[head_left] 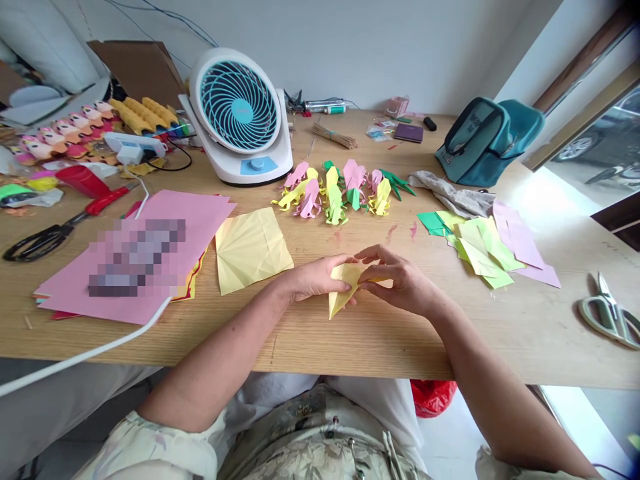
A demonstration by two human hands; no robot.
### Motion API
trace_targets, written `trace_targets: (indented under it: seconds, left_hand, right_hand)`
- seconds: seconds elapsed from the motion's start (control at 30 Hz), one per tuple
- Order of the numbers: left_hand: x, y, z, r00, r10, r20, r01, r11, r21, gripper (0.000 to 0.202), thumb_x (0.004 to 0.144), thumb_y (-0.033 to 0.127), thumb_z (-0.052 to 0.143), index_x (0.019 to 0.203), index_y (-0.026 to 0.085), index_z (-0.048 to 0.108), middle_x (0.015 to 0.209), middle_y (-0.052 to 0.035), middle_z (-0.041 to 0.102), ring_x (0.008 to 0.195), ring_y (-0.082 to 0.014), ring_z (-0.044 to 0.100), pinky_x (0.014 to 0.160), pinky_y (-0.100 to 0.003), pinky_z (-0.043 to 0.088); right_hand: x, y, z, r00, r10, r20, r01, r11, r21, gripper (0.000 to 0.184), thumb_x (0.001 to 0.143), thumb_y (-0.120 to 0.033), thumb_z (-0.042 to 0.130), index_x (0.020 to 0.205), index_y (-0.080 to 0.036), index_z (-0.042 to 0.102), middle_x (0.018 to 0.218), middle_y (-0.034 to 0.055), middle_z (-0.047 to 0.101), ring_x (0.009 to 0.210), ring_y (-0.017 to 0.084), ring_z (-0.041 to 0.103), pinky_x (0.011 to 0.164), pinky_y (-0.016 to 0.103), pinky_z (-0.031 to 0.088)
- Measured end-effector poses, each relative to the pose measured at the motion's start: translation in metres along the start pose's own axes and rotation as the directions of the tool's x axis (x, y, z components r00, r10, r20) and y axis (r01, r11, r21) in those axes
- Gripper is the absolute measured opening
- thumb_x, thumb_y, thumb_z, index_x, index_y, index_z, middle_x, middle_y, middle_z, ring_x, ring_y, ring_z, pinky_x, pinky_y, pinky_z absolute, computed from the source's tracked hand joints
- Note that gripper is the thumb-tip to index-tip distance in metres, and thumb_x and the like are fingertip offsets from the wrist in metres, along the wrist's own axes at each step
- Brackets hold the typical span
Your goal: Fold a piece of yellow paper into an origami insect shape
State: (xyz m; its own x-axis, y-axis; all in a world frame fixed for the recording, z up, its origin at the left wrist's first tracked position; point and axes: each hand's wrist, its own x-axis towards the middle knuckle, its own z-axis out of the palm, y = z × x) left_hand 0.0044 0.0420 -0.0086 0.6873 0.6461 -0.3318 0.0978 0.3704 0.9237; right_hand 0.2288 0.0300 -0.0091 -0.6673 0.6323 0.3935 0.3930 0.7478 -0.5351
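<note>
Far left of the fingers lie black-and-red scissors [103, 202]; farther back sits a yellow ridged carton [145, 117], whose contents I cannot make out. Nearer the fingers come a pink-topped paper stack [200, 220] and a creased yellow sheet [253, 248]. The left hand [317, 279] pinches a folded yellow paper [344, 275] between thumb and fingers; paper figures [333, 190] stand beyond the fingertips. The right hand [400, 281] curls in, its fingers gripping the same paper's right side. Well beyond it is a small pink basket [397, 107], its inside unclear. Rightward, a red plastic bag [433, 398] sits below finger level, contents hidden, and a teal bag [480, 150] stands farther back, its contents also hidden.
</note>
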Motion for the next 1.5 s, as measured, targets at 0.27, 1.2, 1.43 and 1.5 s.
trace_targets:
  seconds: [0.27,1.2,1.43,1.5]
  left_hand:
    - [0.003,0.001,0.004,0.989,0.134,-0.062,-0.101,0.923,0.372,0.089,0.062,0.022,0.085,0.142,0.016,0.046,0.117,-0.0095,0.067,0.101,-0.0245,0.065,0.086,-0.033,0.051]
    - [0.006,-0.003,-0.001,0.987,0.082,-0.140,-0.071,0.995,0.076,0.054,0.084,0.020,0.066,0.135,0.018,0.052,0.128,-0.0077,0.063,0.116,-0.0208,0.060,0.094,-0.030,0.047]
    - [0.004,-0.001,0.000,0.995,0.028,-0.094,-0.023,0.998,0.051,0.059,0.081,0.021,0.068,0.138,0.022,0.050,0.107,-0.0063,0.070,0.090,-0.0198,0.069,0.080,-0.030,0.051]
    - [0.004,-0.001,-0.001,0.995,0.046,-0.083,-0.041,0.997,0.065,0.057,0.081,0.021,0.067,0.135,0.021,0.052,0.107,-0.0060,0.071,0.098,-0.0217,0.068,0.086,-0.032,0.050]
  right_hand:
    - [-0.001,-0.002,0.003,0.990,0.140,-0.032,-0.142,0.988,-0.055,0.004,0.087,-0.021,0.067,0.091,-0.021,0.067,0.118,0.0069,0.059,0.087,0.016,0.065,0.079,0.033,0.053]
    - [0.003,-0.021,0.009,0.982,-0.182,0.057,0.190,0.915,-0.355,0.012,0.093,-0.022,0.058,0.095,-0.025,0.070,0.130,0.0111,0.059,0.112,0.027,0.055,0.094,0.046,0.042]
    - [0.001,-0.012,0.005,0.996,-0.062,0.064,0.077,0.963,-0.257,0.012,0.093,-0.022,0.059,0.098,-0.024,0.070,0.129,0.0115,0.058,0.116,0.026,0.056,0.096,0.045,0.043]
    - [0.000,-0.010,0.003,0.996,-0.054,0.066,0.068,0.973,-0.220,0.012,0.093,-0.020,0.059,0.099,-0.023,0.069,0.128,0.0116,0.057,0.117,0.025,0.056,0.098,0.044,0.044]
